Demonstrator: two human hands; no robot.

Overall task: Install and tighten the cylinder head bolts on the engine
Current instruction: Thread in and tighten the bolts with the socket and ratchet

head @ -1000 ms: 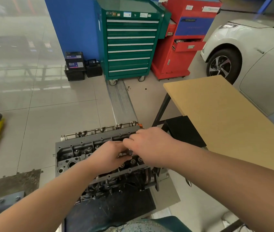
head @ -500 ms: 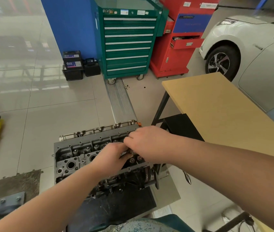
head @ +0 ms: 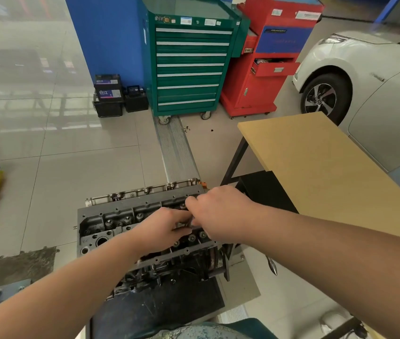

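Grey floor tiles (head: 72,179) are stretching out beyond both hands, with a green tool cabinet (head: 189,59) standing far ahead of them. Directly beneath, the cylinder head (head: 120,218) is sitting on the engine. Over its middle, the left hand (head: 162,228) is curling its fingers around something small, too hidden to identify. Touching it, the right hand (head: 221,214) is pinching downward likewise. Off to its right, a wooden worktop (head: 321,167) is standing.

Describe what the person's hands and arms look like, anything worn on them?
Nothing is worn: the left hand and right hand are bare, without gloves, rings or a watch. Both forearms are uncovered too, with no sleeve in view as far as the frame's edge.
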